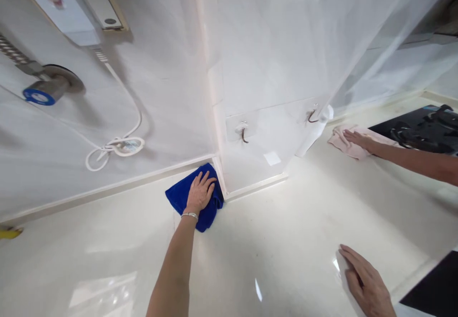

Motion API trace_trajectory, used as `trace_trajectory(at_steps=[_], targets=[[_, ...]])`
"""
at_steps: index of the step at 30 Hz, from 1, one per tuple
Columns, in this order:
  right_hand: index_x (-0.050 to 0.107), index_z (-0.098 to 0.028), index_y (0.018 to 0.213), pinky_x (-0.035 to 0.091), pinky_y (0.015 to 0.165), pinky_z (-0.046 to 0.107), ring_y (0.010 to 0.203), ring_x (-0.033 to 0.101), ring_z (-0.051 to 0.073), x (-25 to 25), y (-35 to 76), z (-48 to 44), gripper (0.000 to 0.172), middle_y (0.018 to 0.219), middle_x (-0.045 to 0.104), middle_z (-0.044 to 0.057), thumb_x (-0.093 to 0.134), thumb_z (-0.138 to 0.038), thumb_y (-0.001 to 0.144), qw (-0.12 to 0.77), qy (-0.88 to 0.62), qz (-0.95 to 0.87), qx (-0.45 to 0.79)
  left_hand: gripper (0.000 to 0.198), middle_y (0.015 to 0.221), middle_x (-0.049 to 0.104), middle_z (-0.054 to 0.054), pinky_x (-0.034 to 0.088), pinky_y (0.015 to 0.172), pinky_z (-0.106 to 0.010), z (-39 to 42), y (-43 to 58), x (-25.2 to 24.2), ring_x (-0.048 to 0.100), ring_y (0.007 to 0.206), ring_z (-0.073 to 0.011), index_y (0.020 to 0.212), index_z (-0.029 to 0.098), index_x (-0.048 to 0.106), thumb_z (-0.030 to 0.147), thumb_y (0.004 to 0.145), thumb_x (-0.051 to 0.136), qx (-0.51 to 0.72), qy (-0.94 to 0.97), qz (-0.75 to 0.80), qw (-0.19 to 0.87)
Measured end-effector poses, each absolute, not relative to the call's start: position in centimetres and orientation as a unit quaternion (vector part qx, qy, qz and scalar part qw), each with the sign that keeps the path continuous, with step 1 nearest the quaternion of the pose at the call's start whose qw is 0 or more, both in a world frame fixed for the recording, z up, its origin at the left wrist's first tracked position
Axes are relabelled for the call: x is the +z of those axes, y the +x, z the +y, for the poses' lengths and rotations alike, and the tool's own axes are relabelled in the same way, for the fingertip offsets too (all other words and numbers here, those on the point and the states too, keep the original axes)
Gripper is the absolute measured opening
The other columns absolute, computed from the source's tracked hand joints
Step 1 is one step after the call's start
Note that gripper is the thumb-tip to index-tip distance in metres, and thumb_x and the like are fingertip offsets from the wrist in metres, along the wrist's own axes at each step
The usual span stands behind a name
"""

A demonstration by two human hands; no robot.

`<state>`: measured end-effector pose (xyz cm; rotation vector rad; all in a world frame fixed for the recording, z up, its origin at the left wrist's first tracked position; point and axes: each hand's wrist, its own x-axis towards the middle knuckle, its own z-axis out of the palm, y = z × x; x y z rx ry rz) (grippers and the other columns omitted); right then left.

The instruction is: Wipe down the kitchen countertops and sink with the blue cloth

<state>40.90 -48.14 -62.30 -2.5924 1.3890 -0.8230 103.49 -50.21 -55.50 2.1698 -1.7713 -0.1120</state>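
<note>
My left hand (200, 192), with a bracelet at the wrist, presses a blue cloth (179, 194) onto the pale countertop (272, 240). The cloth lies in bunched folds against the corner where a wall panel juts out. My fingers bend over the fabric, and its underside is hidden. At the lower right, my right hand (370, 286) rests on or just over the counter, fingers stretched out, with nothing in it. Another person's hand (356, 138) reaches in from the right and lies on a pink cloth (350, 150).
A black gas stove (411, 126) stands at the far right. Two hooks (244, 135) and a white roll (315, 133) are on the jutting panel. A valve with a blue knob (40, 97) and a looped white cord (114, 148) hang on the left wall.
</note>
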Motion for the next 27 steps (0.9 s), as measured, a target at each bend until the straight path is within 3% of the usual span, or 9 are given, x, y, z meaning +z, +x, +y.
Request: trace_trajectory(at_steps=[4, 10, 19, 27], targets=[[0.055, -0.03, 0.144, 0.059, 0.095, 0.06, 0.122, 0.066, 0.038, -62.2, 40.8, -48.1, 0.046, 0.141, 0.064, 0.009, 0.047, -0.035, 0.099, 0.038, -0.851, 0.454, -0.262, 0.046, 0.16, 0.051, -0.006, 0.029, 0.13, -0.054, -52.4, 105.7, -55.7, 0.032, 0.157, -0.0304, 0.125, 0.023, 0.068, 0.046, 0.103, 0.034, -0.057, 0.735, -0.652, 0.175], [0.056, -0.03, 0.141, 0.059, 0.095, 0.06, 0.124, 0.065, 0.038, -62.1, 40.7, -47.8, 0.044, 0.142, 0.064, 0.009, 0.046, -0.037, 0.099, 0.056, -0.839, 0.481, -0.248, 0.066, 0.156, 0.054, -0.014, 0.037, 0.125, -0.049, -54.2, 107.5, -56.0, 0.046, 0.146, -0.0287, 0.159, 0.014, 0.035, 0.048, 0.102, 0.036, -0.054, 0.742, -0.639, 0.195], [0.055, -0.028, 0.142, 0.058, 0.1, 0.059, 0.125, 0.064, 0.035, -62.3, 40.9, -48.3, 0.042, 0.142, 0.063, 0.01, 0.047, -0.031, 0.101, 0.053, -0.847, 0.451, -0.276, 0.061, 0.163, 0.047, -0.009, 0.029, 0.13, -0.055, -50.8, 104.4, -55.9, 0.032, 0.157, -0.0327, 0.157, 0.017, 0.043, 0.042, 0.103, 0.03, -0.03, 0.77, -0.614, 0.17], [0.055, -0.027, 0.144, 0.056, 0.106, 0.057, 0.127, 0.063, 0.032, -62.7, 41.4, -48.6, 0.045, 0.143, 0.062, 0.01, 0.047, -0.027, 0.099, 0.057, -0.843, 0.436, -0.308, 0.058, 0.164, 0.046, -0.007, 0.035, 0.127, -0.054, -43.1, 98.4, -55.7, 0.034, 0.156, -0.0321, 0.156, 0.02, 0.044, 0.041, 0.103, 0.034, -0.004, 0.782, -0.605, 0.148]])
